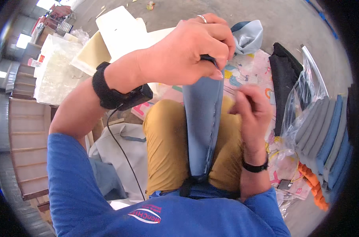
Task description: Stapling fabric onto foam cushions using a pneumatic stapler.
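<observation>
A long, narrow blue-grey padded piece [200, 126] stands between my knees, its lower end near my lap. Along its right edge runs a seam with small, uneven marks. At its far end my left hand [193, 51] is closed, fingers pinching the piece's top and a bit of dark material [208, 59]. My right hand [252, 108] is raised just right of the piece, apart from it and blurred. Its fingers are curled in as in a pinch; whatever they hold, if anything, cannot be made out.
Several grey and blue padded pieces [323, 130] stand stacked at right, beside clear plastic [302, 106], black fabric [284, 75] and an orange cloth [313, 185]. Light-blue fabric [248, 37] lies ahead on a patterned pink mat [258, 65]. White foam blocks [122, 33] sit far left.
</observation>
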A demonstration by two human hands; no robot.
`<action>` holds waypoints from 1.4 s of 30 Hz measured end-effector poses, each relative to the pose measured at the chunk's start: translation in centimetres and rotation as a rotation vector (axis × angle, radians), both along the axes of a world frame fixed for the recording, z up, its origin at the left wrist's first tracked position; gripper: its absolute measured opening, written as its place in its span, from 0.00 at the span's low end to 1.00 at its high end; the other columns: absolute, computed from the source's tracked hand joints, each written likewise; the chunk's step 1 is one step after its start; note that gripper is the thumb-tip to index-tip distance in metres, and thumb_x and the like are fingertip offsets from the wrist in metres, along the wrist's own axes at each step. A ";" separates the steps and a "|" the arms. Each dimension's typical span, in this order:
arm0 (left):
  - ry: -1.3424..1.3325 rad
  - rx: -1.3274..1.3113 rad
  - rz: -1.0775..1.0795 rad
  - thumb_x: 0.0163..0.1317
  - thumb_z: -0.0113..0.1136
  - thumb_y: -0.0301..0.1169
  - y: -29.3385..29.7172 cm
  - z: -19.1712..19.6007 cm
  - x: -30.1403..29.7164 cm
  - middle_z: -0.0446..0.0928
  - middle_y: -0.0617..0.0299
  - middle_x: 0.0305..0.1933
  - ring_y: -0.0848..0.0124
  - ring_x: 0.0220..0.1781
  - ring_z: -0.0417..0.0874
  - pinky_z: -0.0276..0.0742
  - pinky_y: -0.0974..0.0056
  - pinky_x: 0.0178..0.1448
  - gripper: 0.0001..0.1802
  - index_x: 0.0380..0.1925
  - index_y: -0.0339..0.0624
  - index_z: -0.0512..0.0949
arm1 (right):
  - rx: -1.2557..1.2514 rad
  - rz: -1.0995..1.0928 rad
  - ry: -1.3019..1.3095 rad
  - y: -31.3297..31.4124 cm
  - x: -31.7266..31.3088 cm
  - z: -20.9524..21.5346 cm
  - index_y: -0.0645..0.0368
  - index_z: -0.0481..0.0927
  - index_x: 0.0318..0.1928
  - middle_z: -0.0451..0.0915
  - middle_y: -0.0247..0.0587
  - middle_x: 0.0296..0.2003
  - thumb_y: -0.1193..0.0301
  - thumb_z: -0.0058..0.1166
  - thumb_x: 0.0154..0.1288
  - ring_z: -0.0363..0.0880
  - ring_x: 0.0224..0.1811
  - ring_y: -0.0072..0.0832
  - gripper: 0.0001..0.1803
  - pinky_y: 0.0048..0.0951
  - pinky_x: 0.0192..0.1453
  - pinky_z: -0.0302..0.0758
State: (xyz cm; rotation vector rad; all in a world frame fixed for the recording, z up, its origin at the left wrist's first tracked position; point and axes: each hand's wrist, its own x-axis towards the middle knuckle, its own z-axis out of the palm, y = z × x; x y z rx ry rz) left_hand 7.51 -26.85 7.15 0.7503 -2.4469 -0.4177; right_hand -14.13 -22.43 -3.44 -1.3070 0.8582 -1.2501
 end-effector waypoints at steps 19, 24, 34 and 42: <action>-0.051 -0.131 0.050 0.41 0.68 0.18 0.8 0.5 -2.0 0.78 0.62 0.36 0.57 0.51 0.75 0.72 0.54 0.50 0.09 0.22 0.39 0.76 | 0.561 0.176 1.531 32.6 -32.7 -45.5 0.64 0.78 0.39 0.82 0.50 0.32 0.64 0.67 0.51 0.81 0.34 0.45 0.20 0.44 0.40 0.76; -0.018 -0.092 0.038 0.42 0.67 0.18 1.1 0.5 -2.0 0.74 0.63 0.37 0.59 0.51 0.74 0.69 0.55 0.55 0.11 0.21 0.39 0.73 | 0.519 0.020 1.432 29.6 -31.3 -38.2 0.63 0.77 0.38 0.81 0.48 0.30 0.67 0.67 0.52 0.80 0.31 0.41 0.17 0.41 0.36 0.76; -0.025 -0.133 0.043 0.42 0.67 0.18 1.0 0.1 -2.0 0.75 0.60 0.34 0.58 0.47 0.76 0.70 0.55 0.53 0.12 0.19 0.37 0.70 | 0.473 -0.096 0.734 12.2 -30.4 -15.8 0.61 0.77 0.37 0.78 0.35 0.23 0.74 0.64 0.53 0.74 0.21 0.22 0.11 0.27 0.27 0.72; 0.010 -0.148 0.055 0.41 0.66 0.18 1.1 -0.5 -1.6 0.74 0.57 0.31 0.56 0.44 0.75 0.70 0.55 0.49 0.11 0.18 0.35 0.70 | -0.509 0.530 0.905 -1.8 -13.7 7.6 0.65 0.78 0.50 0.82 0.49 0.44 0.60 0.53 0.62 0.84 0.41 0.38 0.22 0.32 0.46 0.79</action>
